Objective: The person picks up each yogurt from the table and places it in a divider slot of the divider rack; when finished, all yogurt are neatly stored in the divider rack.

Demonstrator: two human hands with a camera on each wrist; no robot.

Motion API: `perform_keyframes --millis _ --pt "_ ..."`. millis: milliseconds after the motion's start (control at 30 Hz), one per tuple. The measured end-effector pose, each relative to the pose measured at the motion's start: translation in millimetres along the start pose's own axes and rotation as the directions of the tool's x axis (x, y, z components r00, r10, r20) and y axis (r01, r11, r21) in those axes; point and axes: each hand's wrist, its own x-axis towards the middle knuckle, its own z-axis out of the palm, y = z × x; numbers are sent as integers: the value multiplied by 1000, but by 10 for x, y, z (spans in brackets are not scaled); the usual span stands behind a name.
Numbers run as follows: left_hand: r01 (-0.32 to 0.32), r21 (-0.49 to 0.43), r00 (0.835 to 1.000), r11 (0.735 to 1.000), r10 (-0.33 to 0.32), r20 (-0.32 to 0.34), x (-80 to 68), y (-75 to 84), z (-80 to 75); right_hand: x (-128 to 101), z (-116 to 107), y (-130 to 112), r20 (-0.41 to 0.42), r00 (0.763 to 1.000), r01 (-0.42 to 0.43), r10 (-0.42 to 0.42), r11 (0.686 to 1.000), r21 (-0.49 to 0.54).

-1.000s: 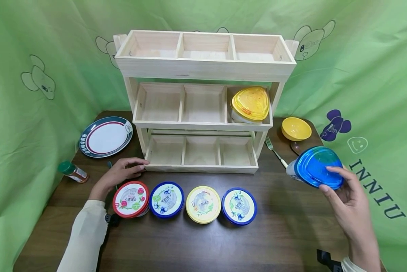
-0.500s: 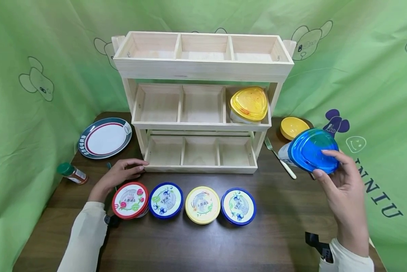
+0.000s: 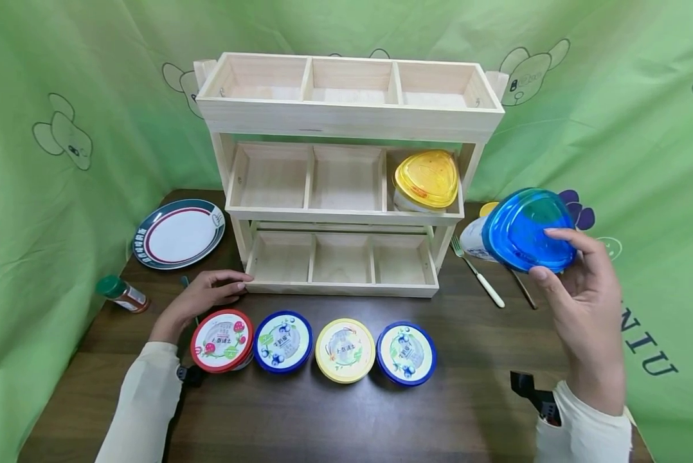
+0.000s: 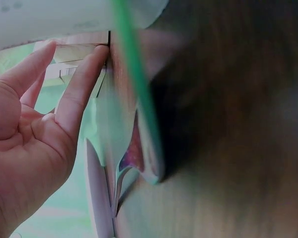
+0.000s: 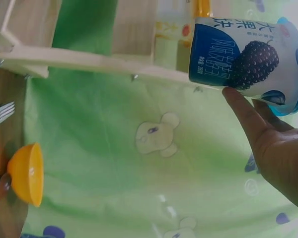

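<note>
My right hand (image 3: 584, 308) grips a yogurt cup (image 3: 528, 228) by its clear blue lid, thumb and fingers round the rim. The cup is tilted above the table's right side. A dark berry is printed on the cup's wall in the right wrist view. My left hand (image 3: 210, 296) has its fairly straight fingertips at the front left corner of the wooden three-tier shelf (image 3: 346, 122). On the shelf's middle tier, the right compartment holds a cup with a yellow lid (image 3: 426, 179).
Four is avoided: several round tubs stand in a row, including a red-lidded tub (image 3: 222, 341) and a yellow-lidded tub (image 3: 345, 350). A plate (image 3: 179, 235) and a green-capped shaker (image 3: 123, 294) lie left. Right are a fork (image 3: 479, 273) and a yellow bowl (image 5: 27, 174).
My right hand has carried the blue-lidded yogurt cup away from me and slightly left, and the cup now covers most of the yellow bowl in the head view. The left hand stays put.
</note>
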Motion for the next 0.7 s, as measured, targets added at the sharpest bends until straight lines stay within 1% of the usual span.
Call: perform_keyframes --millis 67,133,233,333,500,700 --pt "-3 -2 1000 1000 3 0 1 4 -1 33 43 -18 -7 1000 5 -5 1000 5" --pt "-9 0 1000 1000 9 3 -1 6 -3 72 80 -27 0 1000 29 -29 999 15" --pt "2 -6 1000 1000 -2 -4 -4 0 -9 131 134 -44 22 997 68 -68 997 31" --pt "13 -15 1000 1000 -13 -1 -9 -8 -14 178 184 -67 37 996 84 -86 996 44" --pt "30 -33 1000 999 -30 -1 -2 -14 -13 243 281 -109 57 994 90 -92 995 40" --pt "24 -35 1000 999 -23 4 2 2 -9 329 392 -143 86 992 91 -92 996 23"
